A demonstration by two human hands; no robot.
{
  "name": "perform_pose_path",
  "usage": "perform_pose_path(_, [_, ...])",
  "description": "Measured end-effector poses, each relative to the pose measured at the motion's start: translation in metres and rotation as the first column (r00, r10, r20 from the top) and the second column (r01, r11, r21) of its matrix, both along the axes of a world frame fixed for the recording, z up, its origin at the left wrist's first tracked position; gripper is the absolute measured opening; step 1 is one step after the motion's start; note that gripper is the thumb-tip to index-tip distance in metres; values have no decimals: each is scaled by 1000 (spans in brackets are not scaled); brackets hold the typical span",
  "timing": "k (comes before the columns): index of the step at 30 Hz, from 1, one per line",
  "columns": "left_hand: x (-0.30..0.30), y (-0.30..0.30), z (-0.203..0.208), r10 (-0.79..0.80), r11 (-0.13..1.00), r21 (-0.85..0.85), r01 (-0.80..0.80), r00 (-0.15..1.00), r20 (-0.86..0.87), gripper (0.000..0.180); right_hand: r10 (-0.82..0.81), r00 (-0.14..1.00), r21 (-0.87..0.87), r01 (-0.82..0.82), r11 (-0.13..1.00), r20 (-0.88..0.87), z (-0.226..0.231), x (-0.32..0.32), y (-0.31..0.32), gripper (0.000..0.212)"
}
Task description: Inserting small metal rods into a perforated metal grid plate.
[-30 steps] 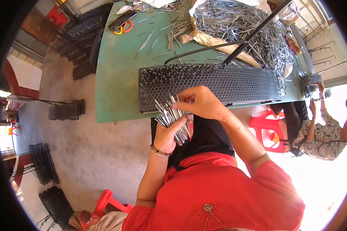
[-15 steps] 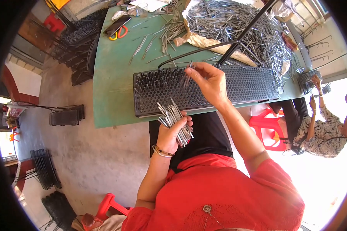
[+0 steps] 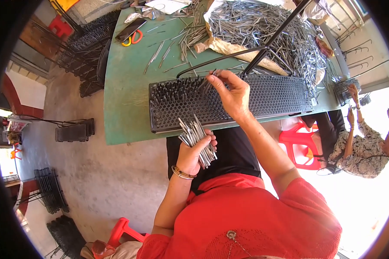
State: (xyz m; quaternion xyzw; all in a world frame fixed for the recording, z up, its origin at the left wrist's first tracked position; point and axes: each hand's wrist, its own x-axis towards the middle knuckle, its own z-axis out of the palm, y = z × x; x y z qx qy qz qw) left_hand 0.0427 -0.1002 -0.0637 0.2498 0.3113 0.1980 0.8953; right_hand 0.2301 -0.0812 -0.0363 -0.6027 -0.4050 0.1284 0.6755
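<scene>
My left hand [image 3: 193, 152] is wrapped round a bundle of thin silvery metal rods [image 3: 191, 133], just in front of the table edge. Over the black rack [image 3: 272, 95], a long tray full of round holes, my right hand [image 3: 233, 96] pinches a single thin rod [image 3: 204, 82] between thumb and fingertips. That rod slants down toward the holes; whether its lower end is inside one, I cannot tell. Dark rods [image 3: 170, 93] stand upright in the rack's left part, while the holes to the right of my right hand show no rods.
A large heap of loose rods [image 3: 259, 26] lies on brown paper [image 3: 242, 54] on the green table [image 3: 127, 95]. A black bar frame [image 3: 257, 58] rises behind the rack. Scissors [image 3: 136, 37] lie at the far left. A person [image 3: 361, 149] sits at the right by a red stool [image 3: 300, 142].
My right hand has shifted slightly left over the rack, and the rod in its pinch now slants down to the left. My left hand keeps its bundle almost in place.
</scene>
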Motion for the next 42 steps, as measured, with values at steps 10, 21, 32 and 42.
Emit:
perform_pose_path(10, [-2, 1, -2, 7, 1000, -6, -7, 1000, 4, 17, 103, 932, -173, -44, 984, 348, 3, 3, -8, 15])
perform_pose_path(21, [-3, 0, -3, 7, 1000, 12, -7, 1000, -6, 19, 131, 900, -199, -51, 979, 415, 4, -4, -2, 28])
perform_pose_path(32, [-3, 0, -2, -5, 1000, 3, 5, 1000, -6, 20, 119, 859, -163, -42, 986, 499, 4, -1, -6, 21])
perform_pose_path(42, [2, 3, 4, -30, 1000, 4, 30, 999, -39, 24, -16, 842, -73, 66, 995, 540, -2, -7, -8, 20])
